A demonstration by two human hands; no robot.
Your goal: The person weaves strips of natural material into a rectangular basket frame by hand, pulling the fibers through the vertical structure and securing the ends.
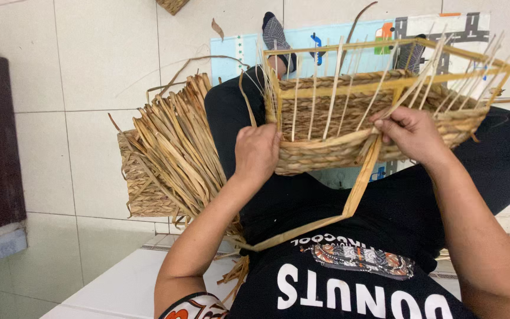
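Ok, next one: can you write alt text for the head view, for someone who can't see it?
A seated person's left hand and right hand grip the near rim of a half-woven basket on their lap, with thin upright stakes rising to a rectangular frame. A flat straw strip trails down from the right hand. A bundle of dried straw lies left, on the tiled floor.

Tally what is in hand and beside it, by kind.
Half-woven basket on a frame: 1
Bundle of dried leaf strips: 1
Finished woven piece under the bundle: 1
Hands on the basket: 2, left hand and right hand
Total: 5
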